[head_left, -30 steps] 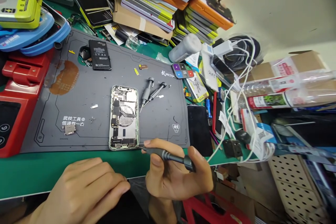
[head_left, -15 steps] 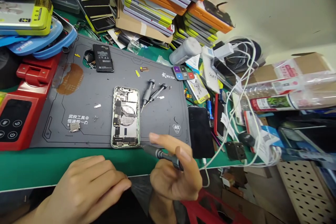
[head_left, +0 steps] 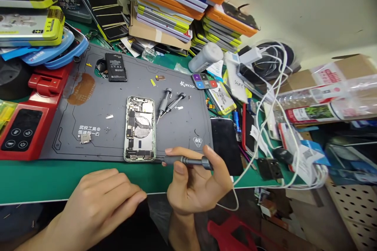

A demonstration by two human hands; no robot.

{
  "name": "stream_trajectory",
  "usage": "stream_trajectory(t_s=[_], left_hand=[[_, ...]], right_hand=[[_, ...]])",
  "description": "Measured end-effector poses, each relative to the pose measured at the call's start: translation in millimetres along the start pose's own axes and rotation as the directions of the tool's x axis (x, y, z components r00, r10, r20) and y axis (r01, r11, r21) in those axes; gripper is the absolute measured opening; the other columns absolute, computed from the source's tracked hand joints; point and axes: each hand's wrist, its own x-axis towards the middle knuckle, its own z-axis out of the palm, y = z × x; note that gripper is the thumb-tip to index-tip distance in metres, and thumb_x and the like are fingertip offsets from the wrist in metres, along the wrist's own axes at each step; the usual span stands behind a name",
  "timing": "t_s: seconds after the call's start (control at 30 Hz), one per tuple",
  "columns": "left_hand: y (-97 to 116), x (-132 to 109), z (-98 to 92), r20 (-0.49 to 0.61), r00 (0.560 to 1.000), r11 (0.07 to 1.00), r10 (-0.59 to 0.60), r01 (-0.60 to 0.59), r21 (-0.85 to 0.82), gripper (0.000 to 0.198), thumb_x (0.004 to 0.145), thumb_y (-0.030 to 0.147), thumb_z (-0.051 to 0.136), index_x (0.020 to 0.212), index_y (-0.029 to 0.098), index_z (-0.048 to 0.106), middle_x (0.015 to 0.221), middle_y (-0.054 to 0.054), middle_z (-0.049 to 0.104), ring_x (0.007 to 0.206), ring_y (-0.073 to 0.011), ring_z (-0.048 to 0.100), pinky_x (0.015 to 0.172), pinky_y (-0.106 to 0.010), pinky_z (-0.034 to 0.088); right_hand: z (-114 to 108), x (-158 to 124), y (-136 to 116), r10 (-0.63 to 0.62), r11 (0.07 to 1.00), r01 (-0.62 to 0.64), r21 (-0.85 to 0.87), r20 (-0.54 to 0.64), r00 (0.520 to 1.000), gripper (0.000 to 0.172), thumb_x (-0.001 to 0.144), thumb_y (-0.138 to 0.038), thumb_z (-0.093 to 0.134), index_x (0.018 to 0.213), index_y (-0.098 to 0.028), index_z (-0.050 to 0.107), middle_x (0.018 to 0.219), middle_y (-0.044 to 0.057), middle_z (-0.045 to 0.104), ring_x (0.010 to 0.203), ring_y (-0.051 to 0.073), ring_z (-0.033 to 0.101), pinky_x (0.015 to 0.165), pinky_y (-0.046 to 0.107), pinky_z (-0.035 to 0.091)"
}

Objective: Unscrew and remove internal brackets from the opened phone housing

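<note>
- Nearest, over the near edge of the green tabletop, the bare left hand lies curled, fingers folded in and pressed together; its fingertips are partly hidden, and nothing shows in its grip.
- Beside it, the bare right hand pinches a slim dark-grey screwdriver between thumb and fingers, the tool nearly level and pointing left.
- Just left of that pinch, the opened phone with a pale green frame sits at the near edge of the grey printed mat, about midway along. Its long axis runs near to far, so the tool points across it, at its near right corner. The right hand is the nearer one; whether the tip touches is too small to tell.
- Inside, the phone shows a round silvery disc, dark boards down the left side and black parts along the near end.
- Farther, two dark-grey screwdrivers lie just right of the phone, tips close together.
- Toward the mat's far left corner lies a flat black battery.
</note>
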Motion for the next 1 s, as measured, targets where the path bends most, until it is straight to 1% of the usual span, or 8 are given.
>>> stream_trajectory(t_s=[0.17, 0.37, 0.57, 0.7, 0.77, 0.83, 0.9, 1.0], left_hand=[[0, 0, 0.0, 0.009, 1.0, 1.0, -0.004, 0.004, 0.002, 0.013, 0.113, 0.016, 0.055, 0.107, 0.021, 0.065, 0.084, 0.004, 0.07, 0.07, -0.0108, 0.061, 0.065, -0.03, 0.043], [2, 1, -0.9, 0.015, 1.0, 1.0, -0.004, 0.004, 0.0, 0.013, 0.113, 0.017, 0.054, 0.107, 0.021, 0.065, 0.083, 0.004, 0.069, 0.07, -0.0108, 0.061, 0.065, -0.03, 0.043], [1, 1, -0.5, 0.023, 1.0, 1.0, -0.013, 0.013, -0.011, 0.013, 0.113, 0.017, 0.054, 0.108, 0.02, 0.066, 0.084, 0.003, 0.069, 0.07, -0.0111, 0.061, 0.064, -0.03, 0.044], [0, 3, 0.1, 0.027, 0.999, 0.999, -0.024, 0.024, -0.02, 0.014, 0.113, 0.017, 0.054, 0.108, 0.02, 0.066, 0.084, 0.003, 0.07, 0.07, -0.011, 0.062, 0.064, -0.03, 0.045], [0, 3, -0.1, 0.029, 0.999, 0.999, -0.028, 0.029, -0.018, 0.014, 0.113, 0.017, 0.054, 0.107, 0.02, 0.067, 0.083, 0.003, 0.07, 0.07, -0.0112, 0.062, 0.064, -0.03, 0.045], [1, 4, -0.5, 0.027, 0.999, 0.999, -0.029, 0.029, -0.012, 0.015, 0.113, 0.017, 0.053, 0.107, 0.02, 0.067, 0.082, 0.003, 0.069, 0.069, -0.0114, 0.061, 0.063, -0.03, 0.045], [2, 4, -0.9, 0.027, 0.999, 1.0, -0.027, 0.027, -0.008, 0.016, 0.113, 0.018, 0.053, 0.106, 0.02, 0.067, 0.081, 0.003, 0.069, 0.068, -0.0115, 0.061, 0.063, -0.03, 0.045], [3, 4, -1.1, 0.032, 0.999, 1.0, -0.028, 0.028, -0.009, 0.015, 0.113, 0.019, 0.053, 0.107, 0.02, 0.067, 0.081, 0.003, 0.068, 0.068, -0.0113, 0.062, 0.062, -0.03, 0.045]], right_hand=[[-5, -2, -1, 0.035, 0.998, -0.037, 0.054, 0.041, 0.999, 0.06, 0.102, 0.006, 0.058, 0.158, -0.015, 0.046, 0.111, 0.008, 0.072, 0.092, 0.017, 0.077, 0.074, 0.032, 0.071], [-8, -5, -5, 0.085, 0.994, -0.085, 0.067, 0.012, 0.996, 0.057, 0.102, 0.005, 0.059, 0.154, -0.015, 0.048, 0.112, 0.01, 0.074, 0.089, 0.02, 0.078, 0.071, 0.036, 0.071], [-6, -2, -8, 0.082, 0.996, -0.083, 0.036, 0.044, 0.996, 0.059, 0.105, 0.005, 0.056, 0.157, -0.018, 0.045, 0.113, 0.005, 0.071, 0.089, 0.017, 0.078, 0.074, 0.035, 0.072], [-7, 3, -7, -0.004, 0.998, 0.005, -0.07, 0.017, 1.0, 0.049, 0.109, 0.0, 0.06, 0.154, -0.015, 0.049, 0.11, 0.005, 0.069, 0.086, 0.018, 0.078, 0.071, 0.035, 0.071], [-9, 7, -7, -0.071, 0.988, 0.079, -0.129, 0.062, 0.996, 0.046, 0.11, -0.005, 0.065, 0.152, -0.015, 0.05, 0.108, 0.005, 0.069, 0.088, 0.018, 0.077, 0.07, 0.035, 0.07], [-12, 10, -7, -0.086, 0.98, 0.103, -0.167, 0.106, 0.991, 0.045, 0.11, -0.012, 0.071, 0.15, -0.017, 0.052, 0.108, 0.004, 0.07, 0.089, 0.019, 0.076, 0.071, 0.035, 0.069], [-14, 11, -9, -0.055, 0.987, 0.07, -0.147, 0.104, 0.993, 0.042, 0.109, -0.015, 0.073, 0.146, -0.021, 0.055, 0.107, 0.004, 0.07, 0.087, 0.019, 0.074, 0.072, 0.036, 0.069], [-14, 10, -10, 0.031, 1.0, -0.03, -0.009, 0.106, 0.994, 0.039, 0.113, -0.008, 0.058, 0.148, -0.023, 0.055, 0.106, 0.004, 0.075, 0.085, 0.021, 0.074, 0.077, 0.043, 0.068]])
